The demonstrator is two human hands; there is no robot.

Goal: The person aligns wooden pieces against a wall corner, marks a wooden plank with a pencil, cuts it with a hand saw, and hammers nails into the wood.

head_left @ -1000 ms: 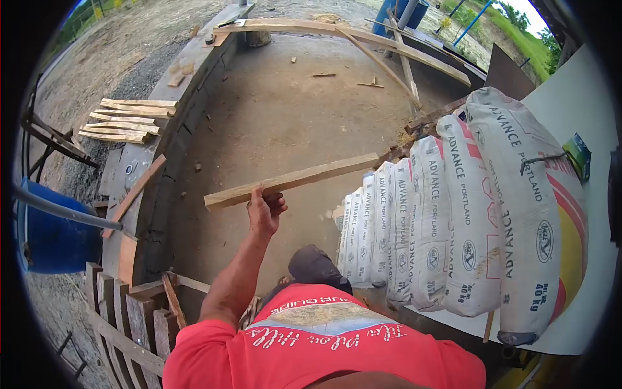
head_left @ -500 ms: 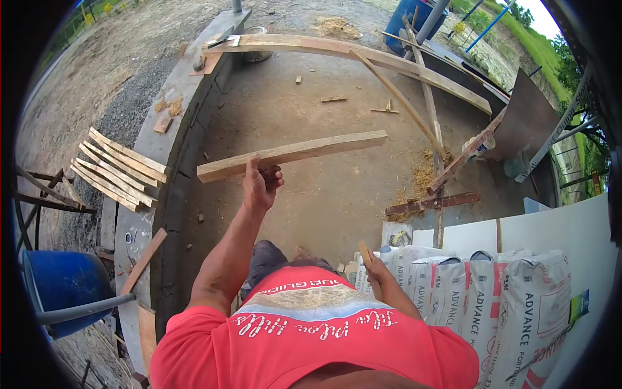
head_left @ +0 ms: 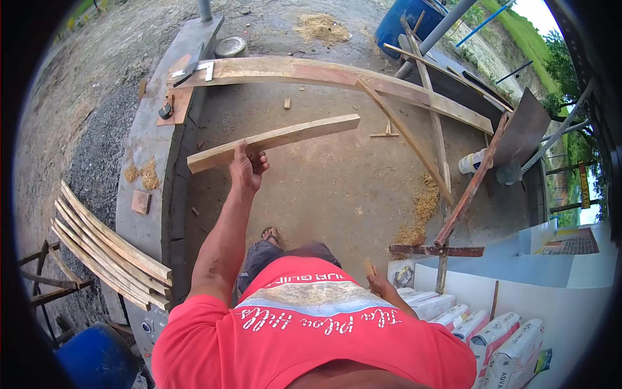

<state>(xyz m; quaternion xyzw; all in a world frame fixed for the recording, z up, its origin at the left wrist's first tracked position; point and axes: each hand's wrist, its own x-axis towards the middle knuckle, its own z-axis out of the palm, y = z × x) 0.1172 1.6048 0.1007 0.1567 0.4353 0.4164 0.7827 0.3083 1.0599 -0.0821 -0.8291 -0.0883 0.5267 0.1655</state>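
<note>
Left hand (head_left: 247, 172) is gripping a plank (head_left: 275, 139) nearer its left end, holding it above the floor (head_left: 304, 201); right hand (head_left: 379, 284) is gripping a smaller stick (head_left: 370, 267). Apparently carrying wood; next move is probably calling for steering the plank clear of the long beam (head_left: 291, 70).

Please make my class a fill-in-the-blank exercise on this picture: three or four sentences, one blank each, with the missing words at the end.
1. The left hand holds a plank made of ____.
2. The person's shirt is ____ in colour.
3. The drum at the picture's lower left is coloured ____.
4. The bags stand toward the picture's lower ____ corner.

Missing words: wood; red; blue; right.
</note>
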